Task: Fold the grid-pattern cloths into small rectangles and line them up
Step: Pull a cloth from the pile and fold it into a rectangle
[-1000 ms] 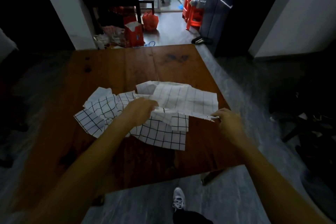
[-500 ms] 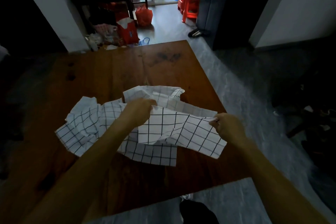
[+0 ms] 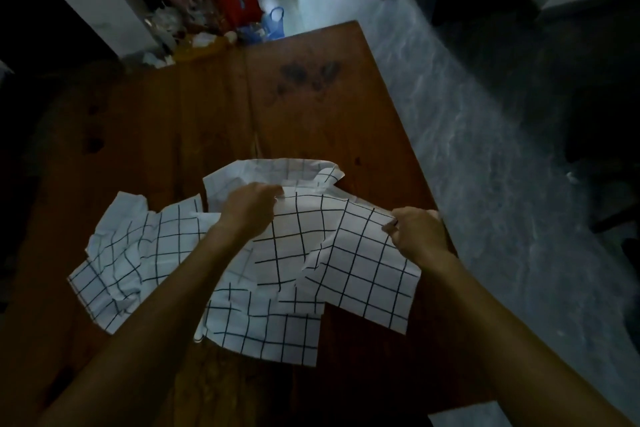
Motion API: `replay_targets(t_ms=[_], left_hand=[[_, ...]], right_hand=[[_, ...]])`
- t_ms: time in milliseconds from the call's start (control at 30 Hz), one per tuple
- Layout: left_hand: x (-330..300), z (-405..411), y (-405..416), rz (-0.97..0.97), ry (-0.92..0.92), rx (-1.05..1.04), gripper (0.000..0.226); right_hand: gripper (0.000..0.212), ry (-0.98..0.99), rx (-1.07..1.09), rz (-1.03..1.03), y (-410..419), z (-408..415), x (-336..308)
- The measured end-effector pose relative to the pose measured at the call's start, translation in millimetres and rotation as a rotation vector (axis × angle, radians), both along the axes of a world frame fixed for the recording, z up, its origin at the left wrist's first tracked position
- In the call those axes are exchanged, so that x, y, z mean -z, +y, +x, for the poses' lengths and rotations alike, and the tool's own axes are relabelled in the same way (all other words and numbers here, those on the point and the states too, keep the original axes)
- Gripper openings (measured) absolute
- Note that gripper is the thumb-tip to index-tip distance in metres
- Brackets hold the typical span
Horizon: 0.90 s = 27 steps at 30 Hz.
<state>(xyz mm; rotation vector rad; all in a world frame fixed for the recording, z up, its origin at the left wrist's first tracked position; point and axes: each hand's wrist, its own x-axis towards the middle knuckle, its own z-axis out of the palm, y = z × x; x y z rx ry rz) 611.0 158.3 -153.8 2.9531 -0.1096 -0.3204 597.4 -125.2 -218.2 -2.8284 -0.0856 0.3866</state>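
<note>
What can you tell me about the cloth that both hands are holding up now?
The held cloth is white with a black grid of large squares and looks like thin, creased fabric. The left hand grips its upper edge near one end and the right hand pinches the other end, so it hangs spread between them, its lower edge draping over the other grid cloths heaped on the wooden table. It is unfolded, with a wrinkle down the middle.

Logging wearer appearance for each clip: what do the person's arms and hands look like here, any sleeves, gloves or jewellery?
Both forearms are bare from the bottom edge of the frame to the wrists, with no sleeve in view. The left hand and right hand wear no gloves. No watch, bracelet or ring can be seen, though the dim light could hide a small ring.
</note>
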Motion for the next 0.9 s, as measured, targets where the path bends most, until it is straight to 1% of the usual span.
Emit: replay_targets(t_ms=[67, 133, 200, 300, 367, 433, 500, 600, 733, 800, 900], left_hand=[[9.2, 1.8, 1.6, -0.01, 0.0, -0.02, 0.026], [16.6, 4.2, 1.1, -0.021, -0.024, -0.021, 0.025], [22.9, 8.7, -0.7, -0.049, -0.069, -0.019, 0.023], [31.9, 17.1, -6.9, -0.088, -0.15, -0.02, 0.021], [34.2, 22.0, -14.0, -0.096, -0.201, -0.031, 0.025], [33.1, 24.4, -19.4, -0.1, -0.234, -0.045, 0.038], [28.1, 19.9, -22.7, -0.102, -0.252, -0.027, 0.044], [18.6, 1.5, -23.9, -0.088, -0.301, 0.051, 0.042], [18.0, -29.4, -21.6, -0.132, -0.374, 0.19, 0.033], [20.7, -46.6, -21.0, -0.16, -0.393, 0.243, 0.031], [24.4, -73.7, -17.4, -0.177, -0.397, 0.24, 0.033]], right_hand=[[0.021, -0.032, 0.01, -0.013, 4.0, 2.3, 13.0], [0.043, -0.102, 0.034, -0.009, 10.1, 0.6, 24.6], [0.059, -0.175, 0.055, 0.041, 17.9, -3.3, 29.9], [0.069, -0.283, 0.055, 0.101, 28.3, -13.9, 32.2], [0.072, -0.312, 0.032, 0.141, 34.9, -24.1, 31.5], [0.072, -0.302, 0.011, 0.175, 42.9, -38.3, 31.6], [0.072, -0.281, -0.004, 0.187, 51.2, -53.2, 32.5], [0.071, -0.239, -0.006, 0.169, 61.5, -72.4, 36.1], [0.059, -0.181, -0.012, 0.139, 72.5, -89.9, 38.1], [0.056, -0.118, -0.024, 0.127, 78.1, -99.8, 38.4], [0.056, -0.043, -0.012, 0.139, 85.0, -120.1, 40.3]])
